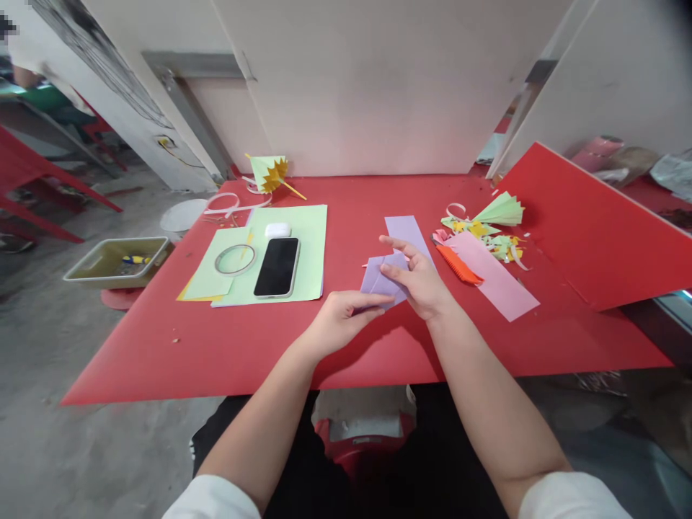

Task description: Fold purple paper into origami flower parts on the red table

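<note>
A folded piece of purple paper [380, 275] is held between both hands, a little above the red table. My left hand [349, 316] pinches its lower edge between thumb and fingers. On its right side, my right hand [419, 282] grips it with the thumb on top, the index finger stretched out. Creases show across the purple paper; its underside is hidden. Just behind lies a flat purple paper strip [408, 234]. To the right rest an orange box cutter [459, 264] and a pink paper strip [500, 285].
On the left, a black phone [277, 267], a white case [277, 230] and a tape roll [235, 259] lie on green paper sheets [313, 249]. Paper scraps [505, 245] are heaped at right, beside a tilted red board [600, 231]. A yellow paper fan [274, 176] stands at the back.
</note>
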`<state>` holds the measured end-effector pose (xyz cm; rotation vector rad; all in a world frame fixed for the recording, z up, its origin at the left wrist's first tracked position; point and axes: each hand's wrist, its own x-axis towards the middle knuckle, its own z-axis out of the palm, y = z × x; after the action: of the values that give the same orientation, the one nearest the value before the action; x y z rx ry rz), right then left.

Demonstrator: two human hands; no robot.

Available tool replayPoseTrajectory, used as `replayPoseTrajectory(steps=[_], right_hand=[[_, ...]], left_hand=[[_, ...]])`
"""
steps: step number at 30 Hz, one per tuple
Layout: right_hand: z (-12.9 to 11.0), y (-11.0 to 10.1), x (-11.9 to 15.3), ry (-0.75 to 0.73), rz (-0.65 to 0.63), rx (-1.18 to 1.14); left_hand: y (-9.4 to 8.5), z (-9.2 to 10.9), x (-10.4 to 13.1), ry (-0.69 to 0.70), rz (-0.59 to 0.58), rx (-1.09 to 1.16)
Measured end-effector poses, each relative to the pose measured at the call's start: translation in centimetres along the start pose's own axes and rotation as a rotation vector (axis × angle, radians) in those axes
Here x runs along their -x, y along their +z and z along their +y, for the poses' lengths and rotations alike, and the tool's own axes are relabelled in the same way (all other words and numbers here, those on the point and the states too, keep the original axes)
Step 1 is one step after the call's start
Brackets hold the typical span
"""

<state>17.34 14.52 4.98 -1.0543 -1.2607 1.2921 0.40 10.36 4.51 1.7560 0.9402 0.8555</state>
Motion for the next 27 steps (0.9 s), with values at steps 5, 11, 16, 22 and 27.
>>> replayPoseTrajectory(steps=[5,11,16,22,27], right_hand=[[0.0,-0.7,-0.6,-0.028,0.136,-0.133],[-0.1,-1.4,-1.0,-0.074,0.223,-0.205],[0.0,-2.1,-1.3,-0.094,0.319,-0.199],[0.4,-2.8,-1.6,-0.138,0.440,-0.106],[0.7,-1.1,-0.8,-0.136,0.352,0.002]], left_hand=[[-0.3,0.3,0.2,-0.032,-0.022,0.072],[-0.5,0.6,0.6,-0.043,-0.003,0.207],[-0.9,1.0,0.7,-0.007,0.061,0.221],[-1.5,0.7,0.6,0.268,0.557,-0.298],[0.0,-0.1,-0.2,0.544,0.417,-0.934]])
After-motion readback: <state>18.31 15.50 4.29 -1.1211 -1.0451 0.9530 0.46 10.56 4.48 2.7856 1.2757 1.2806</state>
